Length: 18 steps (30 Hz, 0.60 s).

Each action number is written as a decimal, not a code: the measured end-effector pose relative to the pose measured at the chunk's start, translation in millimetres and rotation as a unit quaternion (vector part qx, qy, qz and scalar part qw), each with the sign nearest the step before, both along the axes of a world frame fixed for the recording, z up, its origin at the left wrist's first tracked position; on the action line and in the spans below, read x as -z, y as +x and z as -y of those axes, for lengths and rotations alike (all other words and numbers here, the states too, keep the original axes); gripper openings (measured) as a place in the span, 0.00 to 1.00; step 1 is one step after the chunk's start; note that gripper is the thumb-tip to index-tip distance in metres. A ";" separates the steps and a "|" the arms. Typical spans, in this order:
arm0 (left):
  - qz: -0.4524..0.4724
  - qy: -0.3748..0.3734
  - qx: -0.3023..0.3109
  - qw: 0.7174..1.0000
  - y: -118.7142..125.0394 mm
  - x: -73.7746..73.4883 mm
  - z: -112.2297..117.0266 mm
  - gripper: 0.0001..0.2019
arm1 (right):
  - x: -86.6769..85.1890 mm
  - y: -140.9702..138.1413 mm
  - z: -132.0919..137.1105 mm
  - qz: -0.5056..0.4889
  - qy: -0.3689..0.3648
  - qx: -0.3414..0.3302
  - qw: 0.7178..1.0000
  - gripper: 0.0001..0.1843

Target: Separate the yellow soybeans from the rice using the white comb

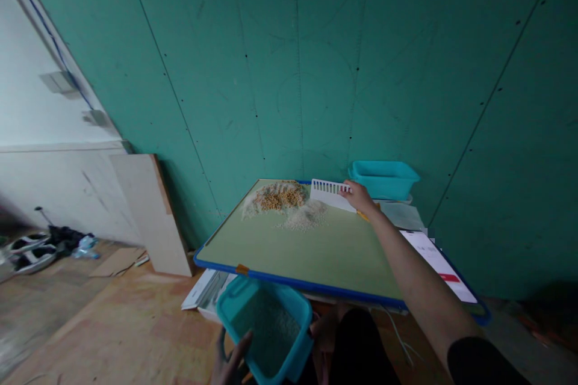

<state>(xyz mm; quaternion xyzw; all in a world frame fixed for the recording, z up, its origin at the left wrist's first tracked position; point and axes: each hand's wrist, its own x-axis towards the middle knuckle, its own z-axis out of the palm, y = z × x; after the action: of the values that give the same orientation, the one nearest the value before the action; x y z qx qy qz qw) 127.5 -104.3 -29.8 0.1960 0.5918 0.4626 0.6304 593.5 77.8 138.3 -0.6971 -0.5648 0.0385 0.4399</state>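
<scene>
My right hand reaches across the board and grips one end of a white slotted plastic scraper, its slots facing up. Just left of the scraper lies a pile of white, rice-like grains. Behind that, yellow-brown beans are heaped among more pale grains. Low in the view, my left hand is at the near left side of a turquoise bin, its thumb over the rim. The bin is tilted below the board's front edge and holds pale grains.
The green board has a blue edge. A phone lies on its right side, under my forearm. Another turquoise bin stands at the back right against the green wall. A pale panel leans at left.
</scene>
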 end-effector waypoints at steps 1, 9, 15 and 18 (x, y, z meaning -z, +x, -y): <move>-0.002 0.002 -0.002 1.000 -0.1 -0.2 -0.8 0.64 | -0.1 0.3 0.0 -0.006 -0.001 -0.007 1.000 0.10; 0.012 0.020 0.002 1.000 2.6 -6.2 0.4 0.65 | 0.4 6.0 2.1 -0.043 -0.008 -0.074 0.996 0.11; 0.004 0.012 -0.004 1.000 7.8 -14.3 2.7 0.67 | 2.8 5.8 2.3 -0.059 0.006 -0.100 0.993 0.15; 0.009 0.012 -0.002 1.000 9.1 -16.2 3.9 0.66 | 3.6 2.8 -0.3 -0.068 0.017 -0.104 0.992 0.17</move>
<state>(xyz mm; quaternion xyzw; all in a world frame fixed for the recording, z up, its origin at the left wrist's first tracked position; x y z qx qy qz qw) 136.6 -108.2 -13.6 0.1982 0.5808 0.4725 0.6326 596.2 78.1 134.7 -0.6229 -0.6036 0.1219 0.4826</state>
